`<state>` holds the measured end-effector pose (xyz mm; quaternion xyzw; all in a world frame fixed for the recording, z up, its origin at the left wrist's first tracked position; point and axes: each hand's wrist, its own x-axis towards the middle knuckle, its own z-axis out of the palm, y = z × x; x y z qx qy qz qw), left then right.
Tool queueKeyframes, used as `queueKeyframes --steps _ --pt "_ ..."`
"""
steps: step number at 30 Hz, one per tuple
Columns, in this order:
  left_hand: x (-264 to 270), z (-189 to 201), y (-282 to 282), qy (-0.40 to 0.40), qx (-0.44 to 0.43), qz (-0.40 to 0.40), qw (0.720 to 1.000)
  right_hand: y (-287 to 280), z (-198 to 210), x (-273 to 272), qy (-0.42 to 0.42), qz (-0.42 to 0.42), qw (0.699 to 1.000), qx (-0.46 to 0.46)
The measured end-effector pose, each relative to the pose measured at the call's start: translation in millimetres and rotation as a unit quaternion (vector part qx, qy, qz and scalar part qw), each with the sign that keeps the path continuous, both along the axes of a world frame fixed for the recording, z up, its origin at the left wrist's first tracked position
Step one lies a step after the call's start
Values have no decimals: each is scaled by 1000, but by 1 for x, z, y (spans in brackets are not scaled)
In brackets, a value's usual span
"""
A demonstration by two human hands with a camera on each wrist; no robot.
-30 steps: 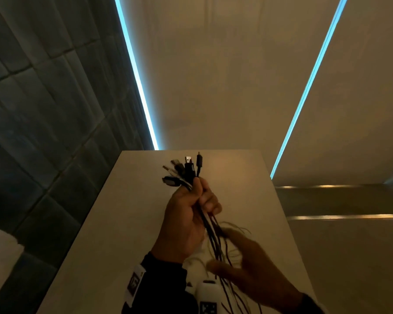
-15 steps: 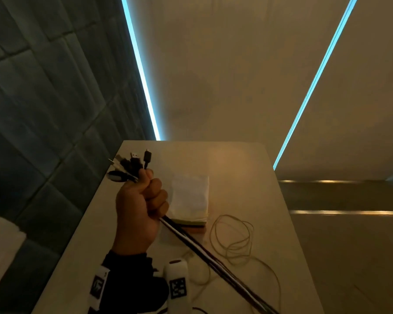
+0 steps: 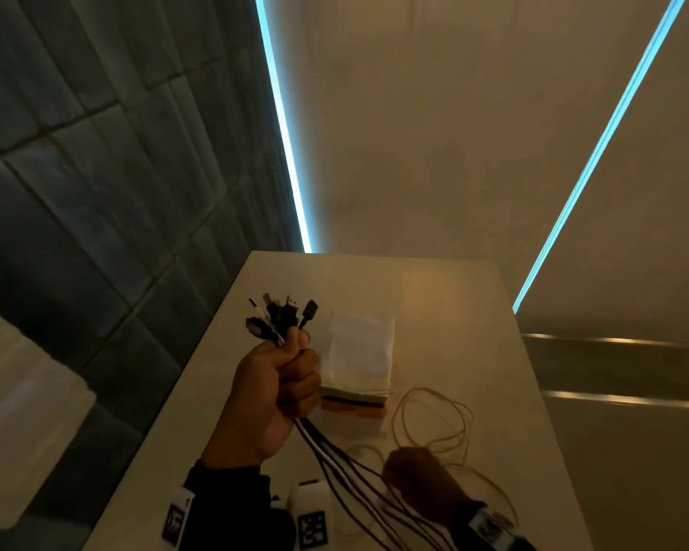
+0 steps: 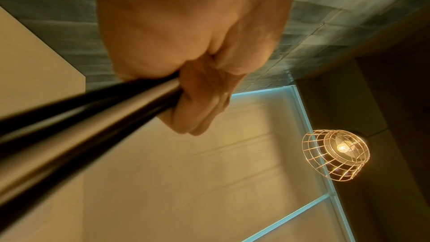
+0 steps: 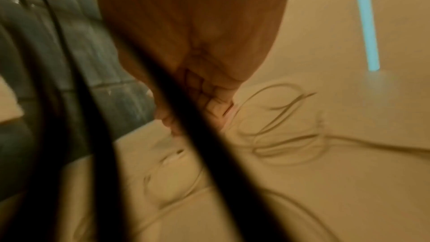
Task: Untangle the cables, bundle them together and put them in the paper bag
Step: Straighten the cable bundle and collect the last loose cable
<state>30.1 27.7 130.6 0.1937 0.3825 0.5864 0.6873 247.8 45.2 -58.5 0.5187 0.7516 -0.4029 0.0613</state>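
Observation:
My left hand is raised over the table and grips a bundle of black and white cables in its fist. Their plugs fan out above the thumb. In the left wrist view the curled fingers wrap the dark cables. The strands spread and trail down to the lower right, past my right hand. That hand has its fingers curled beside a black cable; blur hides whether it holds any. A folded white paper bag lies on a small stack.
The pale table runs away from me, with a dark tiled wall along its left. A thin pale cord lies in loose loops right of the stack, also seen as cord loops. A caged lamp hangs overhead.
My right hand, out of view half a second ago with the cables pulled taut, is back at the lower right. The cables now hang slack and spread apart. My left hand moved right.

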Motion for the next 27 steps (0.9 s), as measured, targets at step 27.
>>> queueKeyframes --steps 27 --pt "21 -44 18 228 -7 80 970 26 118 -66 492 -131 856 88"
